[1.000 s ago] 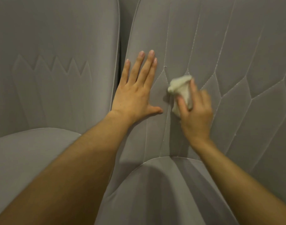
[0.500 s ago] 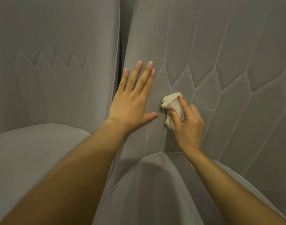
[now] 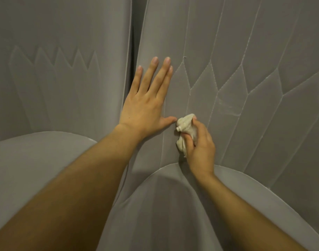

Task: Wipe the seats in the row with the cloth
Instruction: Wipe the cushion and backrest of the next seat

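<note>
**Cloth reaches the foot of the backrest**

The right hand (image 3: 200,144) grasps the crumpled cream cloth (image 3: 186,130), its fingers curled round the wad. It presses the cloth against the grey quilted backrest (image 3: 254,51) of the right-hand seat, just above the seam where the backrest meets the seat cushion (image 3: 173,205).

Over the last second the cloth has come down from the middle of the stitched panels to this low spot. It has also drifted left, so its upper edge now sits right at the tip of the left thumb. Whether the two touch cannot be told.

The left hand (image 3: 146,105) lies flat and released, fingers straight. It rests on the left edge of the same backrest, beside the dark gap (image 3: 132,42) that parts it from the neighbouring seat (image 3: 55,84). It has kept that bracing place throughout.

A faint pale streak (image 3: 229,109) shows on a panel above and to the right of the cloth. It may be a damp trail or a leftover mark; the view does not settle it.

This downward stroke looks finished, since the cloth has no backrest left below it. The wider panels to the right, the cushion and the neighbouring seat with its zigzag stitching probably remain to be wiped, so the task seems far from done.
</note>
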Available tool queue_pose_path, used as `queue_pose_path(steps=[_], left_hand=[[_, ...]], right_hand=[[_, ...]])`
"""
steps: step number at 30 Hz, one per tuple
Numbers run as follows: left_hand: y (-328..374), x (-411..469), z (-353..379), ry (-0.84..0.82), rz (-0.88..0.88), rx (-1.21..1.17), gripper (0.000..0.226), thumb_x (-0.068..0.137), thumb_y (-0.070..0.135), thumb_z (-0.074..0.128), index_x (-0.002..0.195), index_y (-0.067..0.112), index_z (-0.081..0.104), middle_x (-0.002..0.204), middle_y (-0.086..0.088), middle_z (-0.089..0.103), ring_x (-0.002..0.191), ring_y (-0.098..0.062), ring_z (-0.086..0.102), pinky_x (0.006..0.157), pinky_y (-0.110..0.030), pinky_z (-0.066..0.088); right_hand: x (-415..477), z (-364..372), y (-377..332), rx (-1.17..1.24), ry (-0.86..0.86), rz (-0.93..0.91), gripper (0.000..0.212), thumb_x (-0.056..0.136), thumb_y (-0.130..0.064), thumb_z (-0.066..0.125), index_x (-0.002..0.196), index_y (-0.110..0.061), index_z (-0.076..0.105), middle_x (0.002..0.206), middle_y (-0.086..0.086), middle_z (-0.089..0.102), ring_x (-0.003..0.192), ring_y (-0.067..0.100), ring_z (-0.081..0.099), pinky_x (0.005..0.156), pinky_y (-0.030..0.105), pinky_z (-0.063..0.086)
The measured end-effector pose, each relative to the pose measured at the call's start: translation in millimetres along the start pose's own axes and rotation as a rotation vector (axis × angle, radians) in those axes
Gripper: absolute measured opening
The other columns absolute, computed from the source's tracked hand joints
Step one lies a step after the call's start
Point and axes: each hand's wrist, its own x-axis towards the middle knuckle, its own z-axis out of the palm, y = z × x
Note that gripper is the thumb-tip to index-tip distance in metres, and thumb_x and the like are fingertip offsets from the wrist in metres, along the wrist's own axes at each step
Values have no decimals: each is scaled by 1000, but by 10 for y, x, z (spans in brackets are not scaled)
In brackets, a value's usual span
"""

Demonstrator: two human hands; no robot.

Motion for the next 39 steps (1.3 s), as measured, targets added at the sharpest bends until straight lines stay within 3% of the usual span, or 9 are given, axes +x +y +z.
queue_pose_path(steps=[5, 10, 17, 23, 27, 32, 34, 37, 39], left_hand=[[-9, -5, 21, 12, 12, -13, 111, 79, 69, 50, 152, 7, -7, 161, -10, -8, 147, -30, -12, 119, -46, -8], [-16, 0, 38, 33, 20, -1, 106, 83, 69, 45, 153, 6, -3, 161, -12, -4, 147, -31, -8, 119, -47, -6], [6, 8, 11, 12, 4, 13, 104, 85, 65, 43, 151, 8, -12, 160, -10, -12, 146, -30, -14, 118, -45, -11], [49, -184, 109, 52, 27, 13, 94, 86, 58, 43, 153, 5, 3, 161, -13, 1, 147, -31, -4, 119, -47, -5], [51, -184, 133, 63, 31, 18, 92, 84, 55, 41, 152, 4, 6, 161, -13, 4, 147, -32, -1, 119, -47, -4], [67, -180, 51, 21, 14, 20, 92, 85, 55, 40, 153, 5, 2, 161, -13, 0, 147, -32, -5, 117, -46, -11], [57, -160, 3, 0, 8, 79, 92, 85, 57, 35, 153, 6, 0, 161, -12, -2, 147, -30, -7, 113, -49, -18], [37, 104, -135, 12, -5, 75, 86, 90, 56, 33, 153, 10, -4, 161, -13, -8, 147, -25, -12, 108, -51, -25], [29, 398, -228, 11, -41, 3, 88, 92, 57, 34, 152, 13, -12, 159, -14, -17, 146, -25, -18, 110, -49, -23]], right_hand=[[397, -203, -258, 64, 177, -107, 48, 89, -12, 61, 133, -4, 47, 115, -1, 52, 102, -5, 41, 87, -2, 28], [386, 64, -190, -64, 152, -101, 46, 87, -10, 60, 131, -1, 48, 113, 15, 58, 102, 27, 54, 86, 18, 34], [-159, -48, 3, -123, -184, 47, 47, 91, -13, 56, 137, -14, 43, 118, 3, 54, 109, 20, 48, 80, 17, 28], [240, -72, -202, -94, 93, -15, 47, 89, -9, 58, 134, -5, 44, 112, 13, 52, 98, 19, 49, 82, 21, 34], [-168, 96, -67, -241, -178, 71, 46, 91, -9, 54, 135, -5, 41, 113, 17, 47, 100, 30, 47, 82, 34, 39], [-274, -63, 5, -178, -314, 88, 38, 95, -19, 51, 132, -14, 42, 114, 6, 48, 103, 22, 47, 75, 24, 31], [-188, -229, -49, -138, -249, -14, 43, 94, -20, 54, 136, -14, 45, 107, 7, 50, 94, 22, 52, 72, 22, 32], [277, -478, -240, -138, 39, -175, 46, 89, -19, 57, 134, -8, 50, 88, 13, 50, 70, 20, 48, 65, 22, 36], [762, -611, -406, -156, 237, -225, 46, 88, -16, 59, 132, -4, 51, 90, 18, 54, 73, 19, 48, 65, 17, 33]])
